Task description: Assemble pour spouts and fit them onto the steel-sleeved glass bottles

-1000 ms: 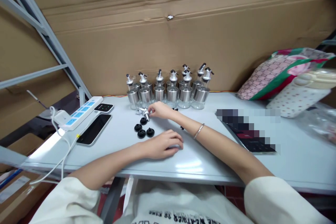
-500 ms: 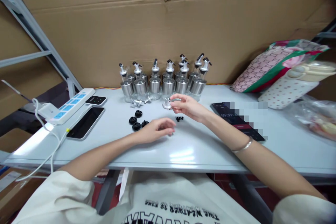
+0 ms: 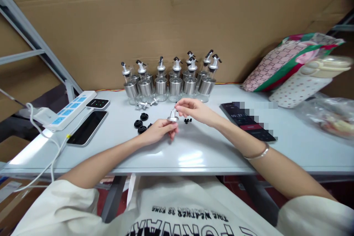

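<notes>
Above the table, between my two hands, is a silver pour spout (image 3: 173, 118) with a wide round base and a slanted neck. My right hand (image 3: 195, 111) pinches its neck with thumb and fingertips. My left hand (image 3: 160, 131) is closed around the underside of the base, its fingertips partly hidden. Several black ribbed stoppers (image 3: 142, 129) lie just left of my left hand, one partly covered by it. Small black pieces (image 3: 188, 121) rest below my right fingers. Further back lie loose silver spouts (image 3: 146, 104).
Several glass-and-steel bottles (image 3: 161, 86), some topped with spouts and black levers, stand along the cardboard wall (image 3: 138, 18). A power strip (image 3: 72, 110) and a phone (image 3: 87, 128) are at left. A second phone (image 3: 246, 122), a bag (image 3: 276, 66) and a spotted flask (image 3: 301, 84) are at right.
My right hand has lifted the pour spout off the table and brought it nearer. My left hand has moved up and closed at its base. The view has shifted slightly.
</notes>
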